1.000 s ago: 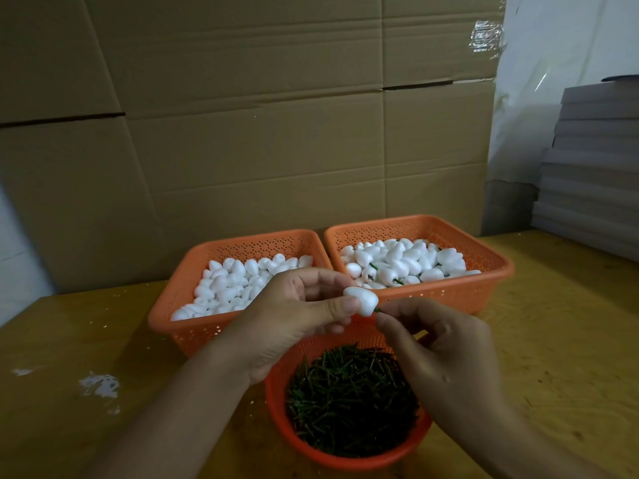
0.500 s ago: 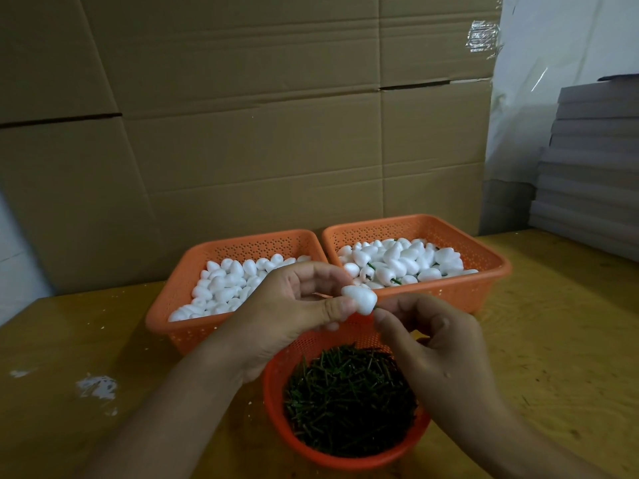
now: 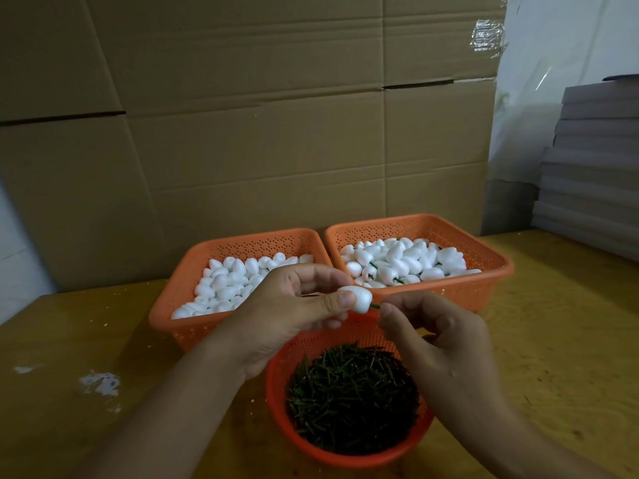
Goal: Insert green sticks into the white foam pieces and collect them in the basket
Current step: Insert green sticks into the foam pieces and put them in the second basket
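Two bare hands meet above the round orange bowl (image 3: pixel 276 382). Coming in from seven o'clock, the left hand (image 3: pixel 287 312) pinches a white foam piece (image 3: pixel 358 299) between thumb and curled fingers; another white bit shows under its fingers, too hidden to name. Just at three o'clock of that piece, a short green stick (image 3: pixel 374 306) juts from its end, and the right hand (image 3: pixel 439 337), entering from five o'clock, pinches the stick's free end with thumb and forefinger, its other fingers curled.

Directly below the hands, the bowl holds a heap of loose green sticks (image 3: pixel 349 392). At eleven o'clock of the bowl sits the left orange basket (image 3: pixel 193 267), filled with plain foam pieces (image 3: pixel 228 285). At one o'clock sits the right orange basket (image 3: pixel 491 261), holding foam pieces with green stems (image 3: pixel 394 261) showing among them. All rest on a yellowish wooden table (image 3: pixel 553 340), backed at twelve o'clock by a cardboard wall (image 3: pixel 259 133); grey stacked boards (image 3: pixel 594 167) stand at two o'clock.
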A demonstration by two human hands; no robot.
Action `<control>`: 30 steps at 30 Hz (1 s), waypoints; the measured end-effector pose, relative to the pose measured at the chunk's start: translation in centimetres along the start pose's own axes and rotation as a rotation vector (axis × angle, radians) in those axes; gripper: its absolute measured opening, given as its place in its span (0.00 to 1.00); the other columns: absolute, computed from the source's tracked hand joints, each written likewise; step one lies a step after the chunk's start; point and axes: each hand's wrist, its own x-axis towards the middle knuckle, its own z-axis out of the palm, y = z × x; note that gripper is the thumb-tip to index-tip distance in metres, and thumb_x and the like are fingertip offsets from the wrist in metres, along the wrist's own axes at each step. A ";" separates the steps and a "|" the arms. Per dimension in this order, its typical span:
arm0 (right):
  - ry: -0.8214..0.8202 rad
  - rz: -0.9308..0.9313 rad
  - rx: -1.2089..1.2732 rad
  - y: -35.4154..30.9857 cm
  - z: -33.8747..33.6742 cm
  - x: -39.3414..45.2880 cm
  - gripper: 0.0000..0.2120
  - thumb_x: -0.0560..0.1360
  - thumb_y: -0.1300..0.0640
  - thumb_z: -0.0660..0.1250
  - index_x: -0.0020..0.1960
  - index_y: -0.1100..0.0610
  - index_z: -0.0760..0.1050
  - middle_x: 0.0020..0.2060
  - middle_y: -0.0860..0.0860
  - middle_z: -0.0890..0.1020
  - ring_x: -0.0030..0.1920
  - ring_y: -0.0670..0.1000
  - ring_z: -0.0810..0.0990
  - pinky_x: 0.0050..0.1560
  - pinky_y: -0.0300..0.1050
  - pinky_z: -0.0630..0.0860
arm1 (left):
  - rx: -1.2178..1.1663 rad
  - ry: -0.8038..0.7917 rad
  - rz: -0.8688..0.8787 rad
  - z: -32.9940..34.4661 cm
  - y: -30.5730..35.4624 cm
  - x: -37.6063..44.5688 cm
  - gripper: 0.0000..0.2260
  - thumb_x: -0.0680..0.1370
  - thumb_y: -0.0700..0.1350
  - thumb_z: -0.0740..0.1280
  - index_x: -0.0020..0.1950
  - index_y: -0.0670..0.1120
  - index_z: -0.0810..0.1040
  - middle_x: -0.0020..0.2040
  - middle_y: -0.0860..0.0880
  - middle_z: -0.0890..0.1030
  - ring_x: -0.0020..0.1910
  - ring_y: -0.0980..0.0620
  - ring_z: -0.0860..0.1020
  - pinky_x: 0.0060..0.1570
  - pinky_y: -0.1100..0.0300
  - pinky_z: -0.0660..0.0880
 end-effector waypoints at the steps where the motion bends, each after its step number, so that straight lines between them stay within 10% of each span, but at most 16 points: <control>1: -0.006 0.004 -0.007 0.0 0.0 0.0 0.05 0.75 0.57 0.71 0.43 0.48 0.82 0.35 0.42 0.84 0.38 0.44 0.83 0.34 0.32 0.74 | -0.002 -0.002 0.000 0.0 0.0 0.0 0.11 0.67 0.48 0.77 0.48 0.49 0.86 0.46 0.47 0.86 0.42 0.53 0.83 0.43 0.63 0.79; 30: -0.041 0.066 0.000 0.3 0.6 -0.8 0.07 0.77 0.48 0.62 0.50 0.41 0.78 0.41 0.39 0.84 0.43 0.41 0.82 0.39 0.35 0.75 | 0.102 0.055 -0.028 -1.3 -0.7 0.6 0.17 0.67 0.47 0.77 0.54 0.44 0.83 0.52 0.43 0.86 0.50 0.45 0.85 0.48 0.59 0.82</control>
